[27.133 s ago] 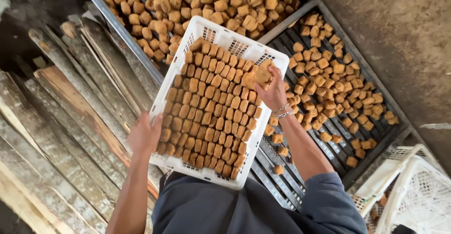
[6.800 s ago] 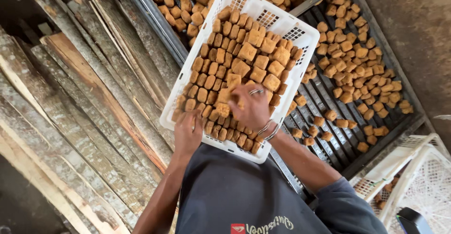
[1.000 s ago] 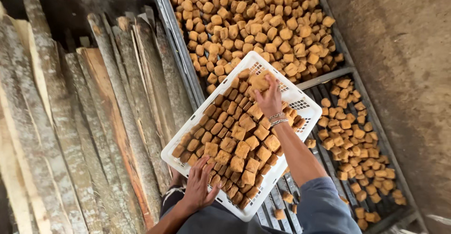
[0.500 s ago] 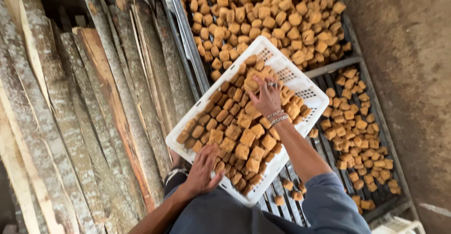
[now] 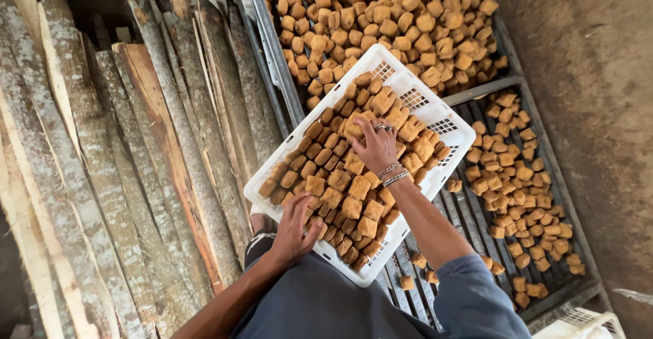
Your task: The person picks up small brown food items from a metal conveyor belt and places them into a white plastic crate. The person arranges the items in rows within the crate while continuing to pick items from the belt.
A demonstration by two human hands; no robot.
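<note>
One white plastic crate [image 5: 435, 118] is lying tilted across the frame, its long axis running from the lower left, close to the person's body, up to the upper right over the metal rack [image 5: 486, 90]. It is packed with brown cubes [image 5: 354, 206], far too many to count exactly (several dozen at least), mostly lined in rows.

Two hands are working in it. The right hand [image 5: 376, 147] is lying palm-down on the cubes near the crate's upper half, fingers spread and curling over one or two pieces; a ring and two bracelets are showing at finger and wrist. The left hand [image 5: 296, 227] is resting at the crate's near left edge, fingers loosely bent over the rim and touching the cubes there; whether it is gripping anything I cannot tell.

The rack is showing two sections: the upper one is heaped with loose cubes [image 5: 381, 19], the lower right one is carrying a thinner scatter [image 5: 520, 196]. To the left, roughly a dozen rough wooden slabs [image 5: 136, 162] are leaning side by side. One more white crate corner [image 5: 585, 325] is peeking in at the bottom right.
</note>
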